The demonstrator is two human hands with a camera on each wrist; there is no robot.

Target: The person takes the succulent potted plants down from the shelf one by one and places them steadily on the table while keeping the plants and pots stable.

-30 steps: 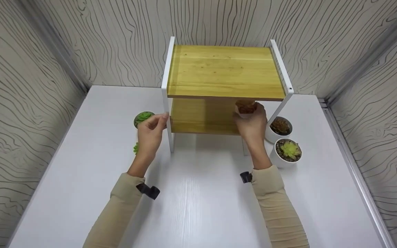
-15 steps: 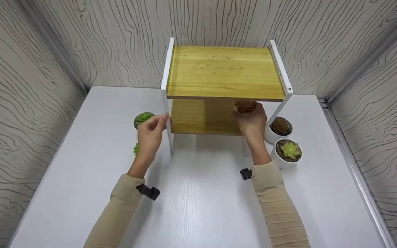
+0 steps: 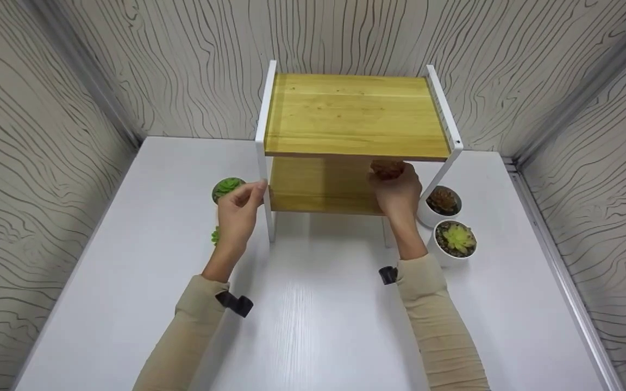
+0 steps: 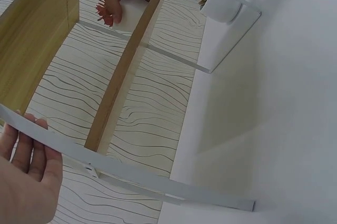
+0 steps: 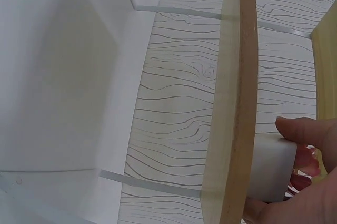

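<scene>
A two-tier shelf [image 3: 354,117] with wooden boards and white metal side frames stands against the back wall. My left hand [image 3: 237,212] holds its left front post [image 3: 267,217], fingertips at the frame bar [image 4: 121,166] in the left wrist view. Inside the lower tier, my right hand [image 3: 397,195] grips a potted succulent [image 3: 386,167] with reddish leaves. In the right wrist view its white pot [image 5: 273,167] sits right at the lower board [image 5: 239,103], thumb and fingers on opposite sides of it. The pot is mostly hidden by the hand in the head view.
To the right of the shelf stand a brown succulent [image 3: 443,200] and a yellow-green succulent [image 3: 457,239], both in white pots. On the left, a green succulent [image 3: 227,185] and another green plant [image 3: 215,235] are partly behind my left hand. Patterned walls enclose the white table [image 3: 302,326].
My right hand has shifted very slightly on the lower tier, with the reddish succulent in its grip. The left hand keeps its place at the post.
</scene>
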